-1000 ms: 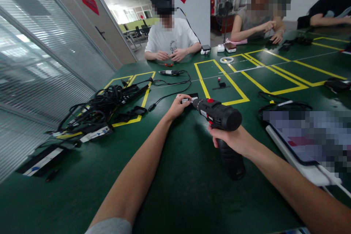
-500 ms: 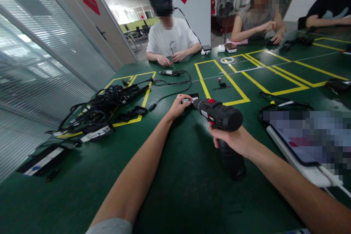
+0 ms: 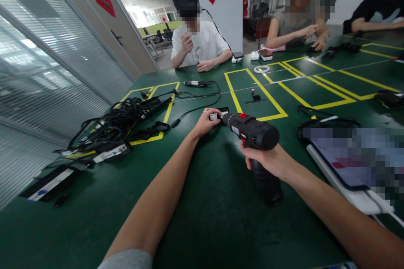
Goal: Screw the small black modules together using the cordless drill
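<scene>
My right hand (image 3: 268, 160) is wrapped round the grip of a black cordless drill (image 3: 254, 135) with a red button on top; its nose points away from me at a small black part with a white label (image 3: 219, 114) on the green table (image 3: 195, 201). My left hand (image 3: 205, 122) is closed on that small part and holds it down against the table, right at the drill's tip.
A tangle of black cables and adapters (image 3: 116, 119) lies to the left, with flat black units (image 3: 47, 185) nearer the edge. A white tray (image 3: 347, 189) sits at right. An electric screwdriver (image 3: 195, 83) lies farther off. Three other people sit across the table.
The person opposite in the white shirt has raised one hand from the table to the face. My hands and the drill have stayed almost still.
</scene>
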{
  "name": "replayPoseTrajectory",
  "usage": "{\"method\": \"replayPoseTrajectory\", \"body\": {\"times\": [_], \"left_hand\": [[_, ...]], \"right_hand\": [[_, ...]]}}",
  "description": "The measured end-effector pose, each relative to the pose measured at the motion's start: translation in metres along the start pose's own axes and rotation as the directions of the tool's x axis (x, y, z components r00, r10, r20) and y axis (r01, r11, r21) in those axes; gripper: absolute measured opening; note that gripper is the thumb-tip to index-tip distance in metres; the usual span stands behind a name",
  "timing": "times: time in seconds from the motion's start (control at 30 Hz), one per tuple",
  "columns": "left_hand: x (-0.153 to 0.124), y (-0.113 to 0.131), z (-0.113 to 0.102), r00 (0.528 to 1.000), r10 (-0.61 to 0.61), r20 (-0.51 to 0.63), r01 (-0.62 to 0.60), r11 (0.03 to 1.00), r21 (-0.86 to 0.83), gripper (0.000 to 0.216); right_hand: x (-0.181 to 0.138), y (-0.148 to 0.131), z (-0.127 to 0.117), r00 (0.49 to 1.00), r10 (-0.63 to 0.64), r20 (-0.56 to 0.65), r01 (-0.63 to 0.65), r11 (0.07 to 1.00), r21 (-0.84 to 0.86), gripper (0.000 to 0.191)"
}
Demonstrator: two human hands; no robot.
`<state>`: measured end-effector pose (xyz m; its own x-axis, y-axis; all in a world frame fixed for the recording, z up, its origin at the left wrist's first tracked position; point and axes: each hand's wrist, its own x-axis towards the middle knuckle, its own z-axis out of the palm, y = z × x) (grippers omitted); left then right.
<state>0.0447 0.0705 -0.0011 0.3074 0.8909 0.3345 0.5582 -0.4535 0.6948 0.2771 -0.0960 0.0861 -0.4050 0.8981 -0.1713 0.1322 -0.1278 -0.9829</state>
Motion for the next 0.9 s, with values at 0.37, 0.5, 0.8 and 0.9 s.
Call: {"method": "replayPoseTrajectory", "body": {"times": [0.37, 0.5, 0.8, 0.9], "left_hand": [[0.0003, -0.0021, 0.0004, 1.0, -0.004, 0.001, 0.004, 1.0, -0.023, 0.029], [0.0006, -0.0031, 0.0007, 1.0, -0.003, 0.002, 0.003, 1.0, -0.016, 0.029], [0.0004, 0.0015, -0.0013, 1.0, -0.011, 0.006, 0.011, 1.0, -0.003, 0.026], [0.0002, 0.0013, -0.0014, 1.0, -0.007, 0.005, 0.007, 1.0, -0.005, 0.026]], "right_hand": [[-0.0002, -0.003, 0.0019, 0.999, 0.032, -0.036, -0.032, 0.999, -0.019, 0.004], [-0.0011, -0.0033, 0.0014, 0.999, 0.04, -0.031, -0.04, 0.999, -0.022, 0.002], [0.0008, -0.0004, 0.0005, 0.999, 0.03, -0.018, -0.03, 1.0, 0.006, 0.005], [0.0013, 0.0029, 0.0005, 0.999, 0.034, -0.025, -0.033, 0.999, 0.009, 0.005]]}}
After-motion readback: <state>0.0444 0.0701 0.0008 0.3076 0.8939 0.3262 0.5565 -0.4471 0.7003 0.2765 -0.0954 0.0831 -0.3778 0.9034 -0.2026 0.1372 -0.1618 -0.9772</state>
